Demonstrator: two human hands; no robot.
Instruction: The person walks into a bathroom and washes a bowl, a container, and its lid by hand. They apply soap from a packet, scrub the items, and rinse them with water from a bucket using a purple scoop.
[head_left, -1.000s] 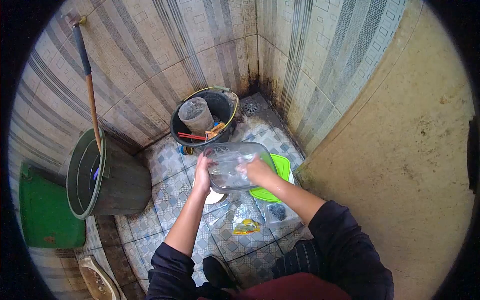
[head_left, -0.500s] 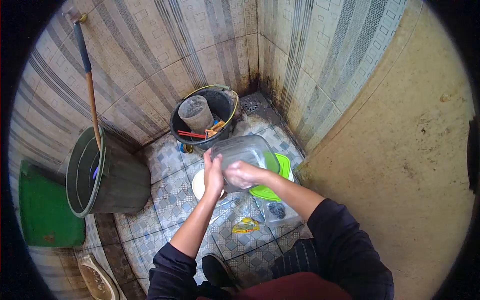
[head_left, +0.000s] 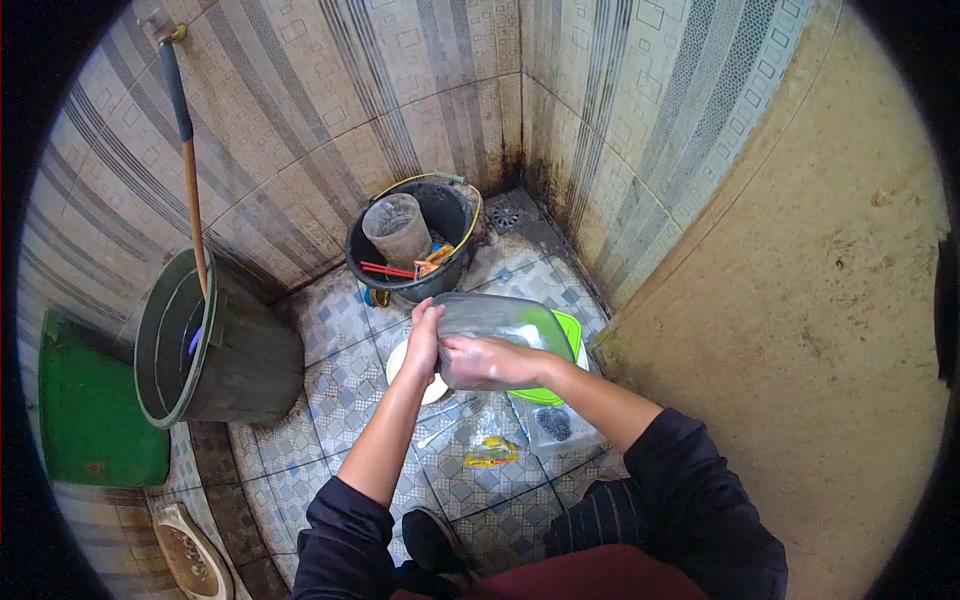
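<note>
A clear, soapy food container is held up over the floor, tilted on its side. My left hand grips its left edge, fingers wrapped round. My right hand is closed at the container's opening and partly inside. Whatever lies in that hand's fingers is hidden. Behind and below the container are a bright green lid and a white dish, both partly covered. A dark scouring pad rests in a clear tray near my right forearm.
A yellow wrapper lies on the tiled floor by my feet. Ahead, a black bucket holds a grey cup and red sticks. A large green-grey bin stands left, with a wooden pole. A floor drain is in the corner.
The container has tipped further onto its side and dropped slightly. My right hand has shifted a little against it, while my left hand keeps its hold.
</note>
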